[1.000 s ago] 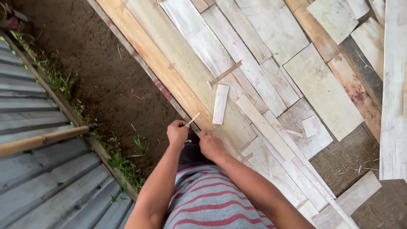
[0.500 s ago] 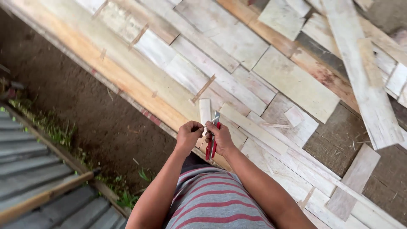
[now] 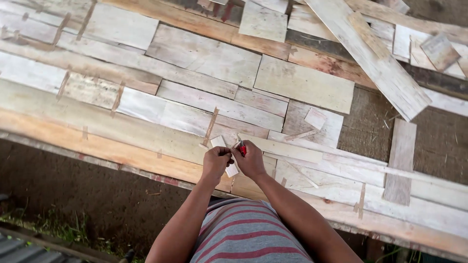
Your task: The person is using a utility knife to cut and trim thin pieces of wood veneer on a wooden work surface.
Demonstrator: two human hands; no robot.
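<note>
Right now both hands meet over the near edge of the plank deck (image 3: 146, 146). Right hand (image 3: 251, 160) is closed on a red tool (image 3: 242, 148), only its tip showing. Left hand (image 3: 216, 163) is curled, fingers pressed against the right; whether it grips the tool too, I can't tell. A pale wood offcut (image 3: 219, 142) lies flat on the planks under the knuckles, partly hidden.

To do this well, I'd judge: keep wrists close, forearms steady, work above the deck so anything dropped lands on wood.

Edges: the deck's front edge runs just under the wrists; beyond it, bare dirt (image 3: 73, 195) lower down. Gaps in the planking to the right show dark ground (image 3: 360, 126). Loose boards lie askew upper right, one long board (image 3: 370, 53) diagonal. Open room is mostly left, along the long planks.
</note>
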